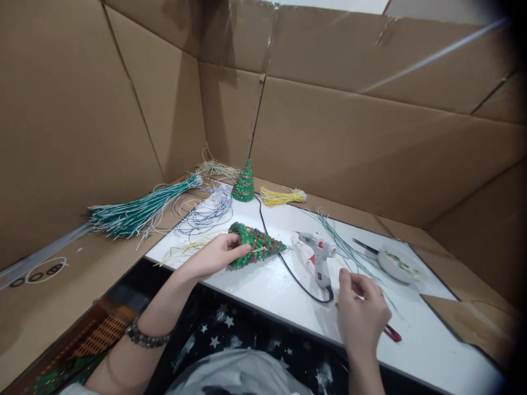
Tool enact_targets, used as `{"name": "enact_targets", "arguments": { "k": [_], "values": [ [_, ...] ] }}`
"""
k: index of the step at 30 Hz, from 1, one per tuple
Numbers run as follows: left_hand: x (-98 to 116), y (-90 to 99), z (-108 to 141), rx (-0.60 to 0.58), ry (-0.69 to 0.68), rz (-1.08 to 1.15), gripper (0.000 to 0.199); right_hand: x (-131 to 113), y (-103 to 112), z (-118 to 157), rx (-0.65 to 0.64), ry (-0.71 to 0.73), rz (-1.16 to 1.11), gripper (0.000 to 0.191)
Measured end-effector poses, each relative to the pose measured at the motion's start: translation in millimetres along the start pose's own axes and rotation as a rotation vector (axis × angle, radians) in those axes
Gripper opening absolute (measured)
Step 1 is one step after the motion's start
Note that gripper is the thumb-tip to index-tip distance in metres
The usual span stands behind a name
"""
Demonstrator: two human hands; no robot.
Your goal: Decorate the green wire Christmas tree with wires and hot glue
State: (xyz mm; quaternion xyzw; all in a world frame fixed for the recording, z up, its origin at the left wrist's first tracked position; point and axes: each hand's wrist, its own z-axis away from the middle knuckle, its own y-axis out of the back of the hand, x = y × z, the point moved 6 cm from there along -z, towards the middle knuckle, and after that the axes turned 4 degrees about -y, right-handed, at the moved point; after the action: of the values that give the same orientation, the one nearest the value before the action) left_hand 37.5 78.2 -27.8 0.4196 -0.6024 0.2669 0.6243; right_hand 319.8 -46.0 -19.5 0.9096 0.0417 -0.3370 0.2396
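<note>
My left hand (222,253) is closed on the wide base of a small green Christmas tree (263,244) with red garland. The tree lies on its side, its tip pointing right. A thin pale wire end shows by my thumb. My right hand (364,307) is raised over the front right of the table, thumb and fingers curled together. Whatever it may pinch is too small or hidden to name. Just beyond it is a white glue gun (321,266) with a black cord. A red-handled tool (392,332) is partly covered by my right hand.
Another green Christmas tree (244,184) stands upright at the back. Bundles of green wires (144,208), yellow wires (282,196) and blue-white wires (209,211) lie around the white table (263,291). A white bowl (397,269) sits at right, near a knife-like tool (365,245). Cardboard walls (329,131) enclose the back.
</note>
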Motion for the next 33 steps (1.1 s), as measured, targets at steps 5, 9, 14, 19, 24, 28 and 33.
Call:
{"name": "enact_targets", "arguments": {
  "k": [5, 9, 14, 19, 24, 28, 33],
  "values": [
    [3.1, -1.5, -0.2, -0.014, 0.016, 0.006, 0.046, 11.8, -27.5, -8.3, -0.246, -0.079, 0.024, 0.045],
    [1.1, -0.3, -0.5, 0.019, 0.037, 0.044, 0.046, 8.0, -61.2, -15.9, -0.412, -0.003, 0.156, 0.055],
    [-6.9, -1.6, -4.5, 0.104, 0.085, 0.241, 0.056, 3.2, -71.0, -18.0, -0.428, 0.016, 0.106, 0.039],
    [-10.9, -7.5, -7.6, 0.145, 0.080, 0.285, 0.061, -1.3, -48.2, -10.8, -0.286, -0.035, -0.012, 0.047],
    [-12.6, -11.4, -6.5, 0.146, 0.075, 0.293, 0.056, -16.8, -36.8, 2.4, -0.342, 0.063, -0.119, 0.037],
    [-12.3, -11.7, -6.6, 0.135, 0.069, 0.293, 0.055, -37.7, -35.1, 17.3, -0.413, 0.373, -0.184, 0.018],
    [-12.4, -11.8, -6.6, 0.124, 0.071, 0.297, 0.055, -52.1, -33.8, 33.4, -0.495, 0.519, -0.209, 0.022]
  ]
}}
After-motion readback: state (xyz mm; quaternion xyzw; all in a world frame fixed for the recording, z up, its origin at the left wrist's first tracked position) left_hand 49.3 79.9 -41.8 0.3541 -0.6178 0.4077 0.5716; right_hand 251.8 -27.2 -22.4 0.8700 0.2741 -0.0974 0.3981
